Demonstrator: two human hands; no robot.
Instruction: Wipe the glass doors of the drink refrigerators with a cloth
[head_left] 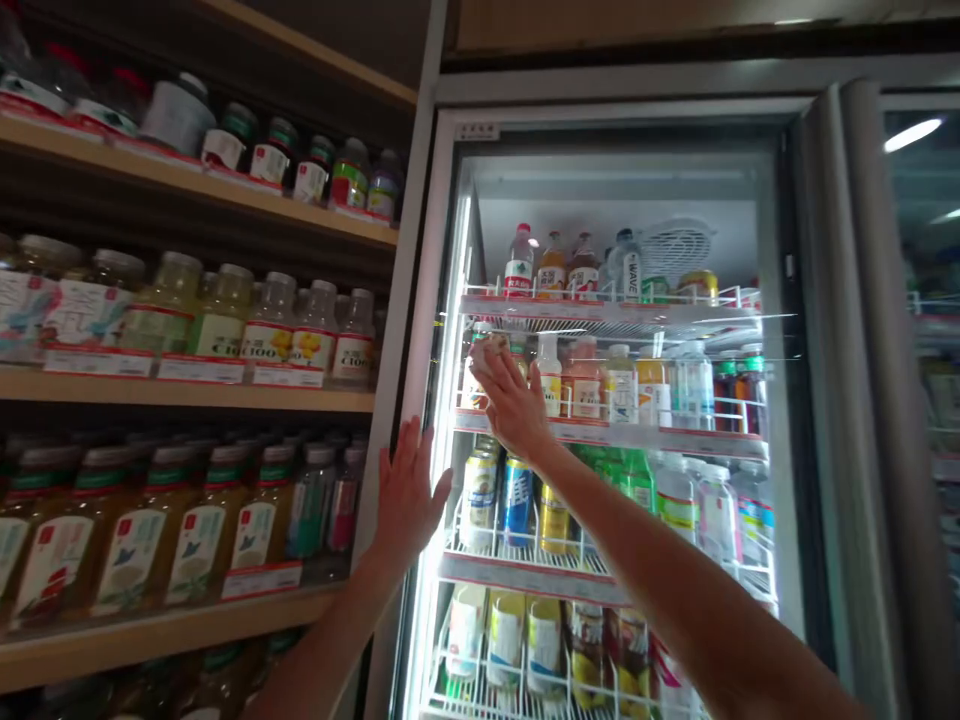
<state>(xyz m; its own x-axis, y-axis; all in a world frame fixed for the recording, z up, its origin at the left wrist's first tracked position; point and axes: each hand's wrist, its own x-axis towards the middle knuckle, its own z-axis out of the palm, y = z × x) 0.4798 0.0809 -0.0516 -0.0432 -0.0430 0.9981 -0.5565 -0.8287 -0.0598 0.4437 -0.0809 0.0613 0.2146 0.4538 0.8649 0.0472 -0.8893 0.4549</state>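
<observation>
A glass fridge door [615,180] stands in front of me. High on its left part, my right hand [517,405] is raised with a small, pale crumpled cloth [489,350] under its fingertips, pressed against the pane. Part of the cloth is covered by the fingers. My left hand [409,490] is open with fingers spread, at the door's left frame [444,250]; it appears to rest there and holds nothing. Behind the glass, near the right hand, bottles and cans [517,500] line the wire shelves.
To the left, wooden shelves [187,395] carry rows of juice bottles [274,320] and jars. A thick vertical door handle [847,400] runs along the right, beside a second glass door [926,250]. Lit fridge shelves [540,575] continue downward.
</observation>
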